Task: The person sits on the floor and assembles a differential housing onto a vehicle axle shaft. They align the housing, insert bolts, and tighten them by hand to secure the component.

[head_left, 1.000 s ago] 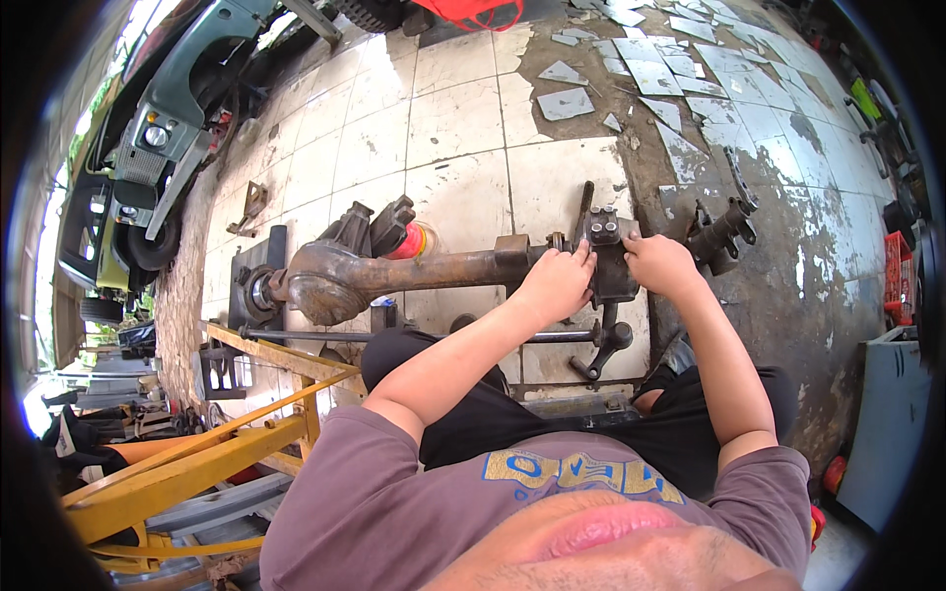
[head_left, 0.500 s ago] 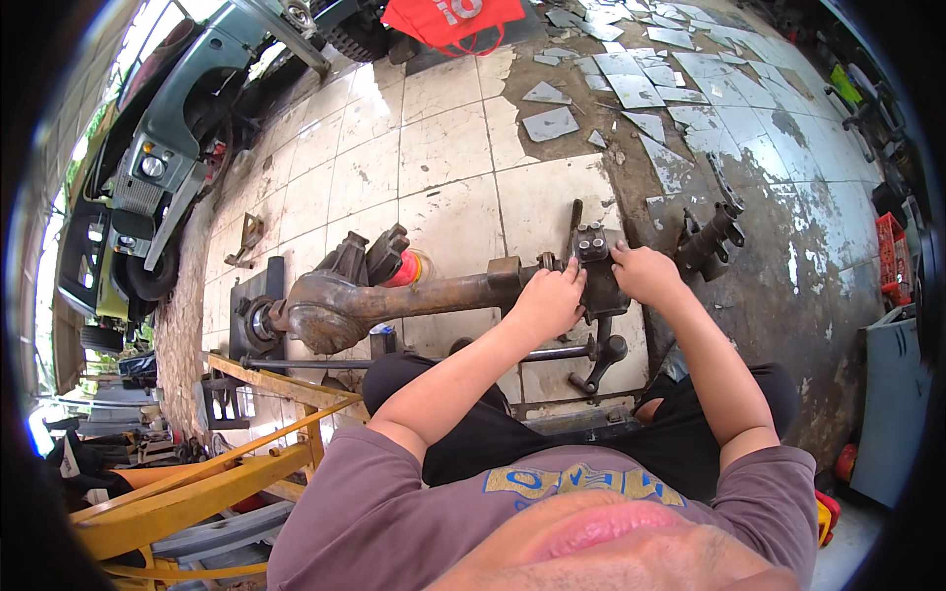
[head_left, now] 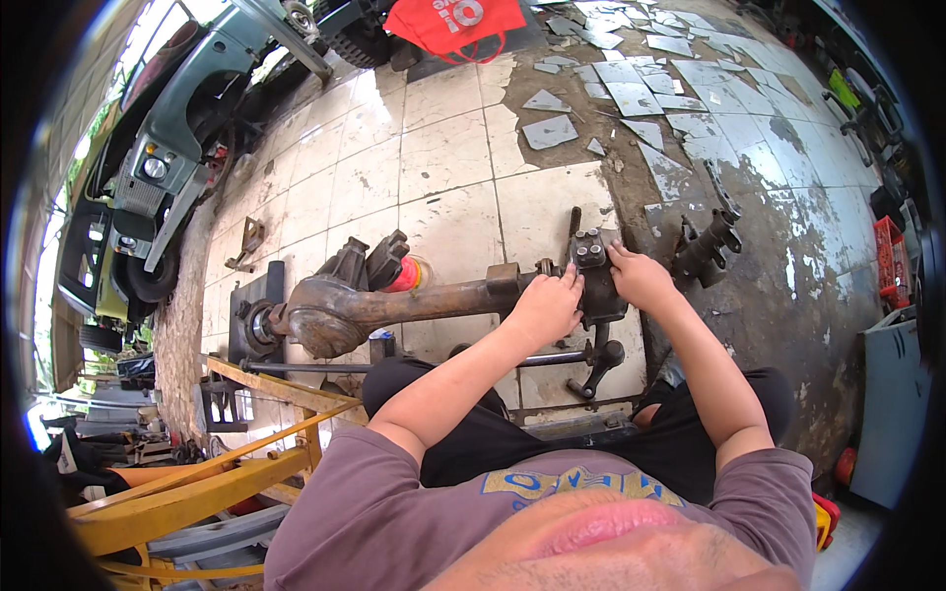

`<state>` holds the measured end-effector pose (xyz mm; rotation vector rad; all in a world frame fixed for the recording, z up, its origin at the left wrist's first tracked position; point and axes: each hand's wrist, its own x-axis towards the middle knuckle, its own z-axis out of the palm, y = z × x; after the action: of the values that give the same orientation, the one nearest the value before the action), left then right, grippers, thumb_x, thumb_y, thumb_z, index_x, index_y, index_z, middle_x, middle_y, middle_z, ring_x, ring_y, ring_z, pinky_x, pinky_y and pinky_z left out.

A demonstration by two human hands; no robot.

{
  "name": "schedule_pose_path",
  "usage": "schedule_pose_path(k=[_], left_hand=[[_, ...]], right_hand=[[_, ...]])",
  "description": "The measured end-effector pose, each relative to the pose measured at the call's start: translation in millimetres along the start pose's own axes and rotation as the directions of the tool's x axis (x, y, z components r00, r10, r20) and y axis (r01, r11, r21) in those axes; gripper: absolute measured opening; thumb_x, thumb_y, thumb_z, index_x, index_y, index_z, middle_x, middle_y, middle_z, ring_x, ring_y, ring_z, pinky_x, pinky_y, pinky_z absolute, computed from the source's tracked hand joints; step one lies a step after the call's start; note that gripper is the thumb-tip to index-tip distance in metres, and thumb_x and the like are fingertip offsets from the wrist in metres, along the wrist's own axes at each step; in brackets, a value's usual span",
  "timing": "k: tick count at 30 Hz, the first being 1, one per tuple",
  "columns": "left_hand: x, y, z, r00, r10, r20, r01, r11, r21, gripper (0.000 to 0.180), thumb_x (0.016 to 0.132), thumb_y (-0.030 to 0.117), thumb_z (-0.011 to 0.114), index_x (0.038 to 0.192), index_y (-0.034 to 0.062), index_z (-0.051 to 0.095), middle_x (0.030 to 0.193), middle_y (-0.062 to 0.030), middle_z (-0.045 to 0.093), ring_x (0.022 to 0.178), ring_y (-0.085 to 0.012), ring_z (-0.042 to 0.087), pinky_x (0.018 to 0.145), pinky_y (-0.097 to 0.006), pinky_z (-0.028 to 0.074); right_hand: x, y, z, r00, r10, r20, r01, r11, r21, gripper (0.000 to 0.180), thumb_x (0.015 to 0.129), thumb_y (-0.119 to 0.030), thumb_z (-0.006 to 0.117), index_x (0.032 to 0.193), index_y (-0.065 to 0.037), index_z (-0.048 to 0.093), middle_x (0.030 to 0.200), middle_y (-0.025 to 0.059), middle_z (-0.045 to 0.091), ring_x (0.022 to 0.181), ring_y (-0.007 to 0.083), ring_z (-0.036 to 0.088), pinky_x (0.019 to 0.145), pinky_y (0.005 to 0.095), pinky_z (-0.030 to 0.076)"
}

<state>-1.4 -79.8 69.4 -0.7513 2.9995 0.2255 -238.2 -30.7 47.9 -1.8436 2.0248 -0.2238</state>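
Note:
A rusty brown axle housing (head_left: 419, 300) lies across the floor before me, its rounded bulge toward the left. At its right end sits a dark, greasy steering knuckle (head_left: 601, 298) with several bright bolt heads on top. My left hand (head_left: 547, 303) is on the knuckle's left side, its fingers closed against the metal near the top. From the right, my right hand (head_left: 642, 277) grips the upper edge, with its fingertips partly hidden. Below the knuckle, a dark arm (head_left: 597, 374) hangs down beside a long thin rod (head_left: 552, 359).
A second dark metal part (head_left: 704, 248) stands to the right. Broken tiles (head_left: 631, 89) cover the far floor near a red bag (head_left: 458, 25). A yellow frame (head_left: 197, 502) is close on my left, and a grey cabinet (head_left: 892, 409) stands at right. Vehicles (head_left: 158, 167) are parked far left.
The whole view has shifted slightly. Both hands stay against the steering knuckle, with only slight finger movement.

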Motion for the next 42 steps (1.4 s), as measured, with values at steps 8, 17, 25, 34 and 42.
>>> schedule_pose_path(k=[8,17,25,34,42], left_hand=[[-3,-5,3,1.0,0.0,-0.014,0.0,1.0,0.008,0.069,0.09,0.033,0.079,0.145,-0.005,0.063,0.152,-0.027,0.063,0.111,-0.0301,0.075,0.103,-0.043,0.056],[-7,-6,6,1.0,-0.023,-0.014,0.023,1.0,-0.007,0.066,0.09,0.033,0.079,0.143,-0.0043,0.065,0.151,-0.0275,0.063,0.11,-0.0291,0.075,0.1,-0.042,0.057],[-1,-5,4,1.0,0.015,-0.017,-0.015,1.0,0.002,0.067,0.092,0.034,0.078,0.145,-0.0052,0.064,0.151,-0.0292,0.062,0.108,-0.0293,0.075,0.097,-0.041,0.056],[-3,-4,6,0.999,0.01,-0.032,-0.01,1.0,0.017,0.067,0.091,0.033,0.079,0.145,-0.0043,0.064,0.152,-0.0289,0.062,0.108,-0.0288,0.075,0.099,-0.042,0.055],[-7,-4,6,1.0,-0.02,-0.007,0.02,1.0,0.006,0.068,0.089,0.032,0.08,0.144,-0.0044,0.064,0.152,-0.0269,0.063,0.108,-0.0281,0.075,0.1,-0.042,0.056]], right_hand=[[3,-1,6,1.0,0.013,-0.007,-0.013,1.0,0.0,0.047,0.103,-0.027,0.058,0.146,-0.013,0.068,0.155,0.0114,0.063,0.123,0.0357,0.072,0.104,0.0496,0.059],[2,-21,-27,0.982,0.02,0.187,0.0,0.994,-0.106,0.045,0.105,-0.032,0.056,0.144,-0.013,0.069,0.155,0.0098,0.064,0.121,0.0353,0.073,0.103,0.0509,0.059],[0,-5,-4,1.0,0.026,0.007,-0.026,1.0,-0.013,0.047,0.103,-0.027,0.059,0.146,-0.012,0.067,0.154,0.0095,0.065,0.12,0.0348,0.074,0.104,0.0493,0.059],[0,-3,0,1.0,0.009,0.018,-0.008,0.999,-0.048,0.05,0.102,-0.024,0.059,0.15,-0.01,0.063,0.158,0.0117,0.061,0.121,0.0349,0.073,0.103,0.0492,0.059],[-3,-25,-30,0.986,0.016,0.167,0.009,0.989,-0.149,0.045,0.105,-0.029,0.056,0.145,-0.014,0.069,0.152,0.0093,0.066,0.12,0.0342,0.074,0.103,0.0497,0.06]])
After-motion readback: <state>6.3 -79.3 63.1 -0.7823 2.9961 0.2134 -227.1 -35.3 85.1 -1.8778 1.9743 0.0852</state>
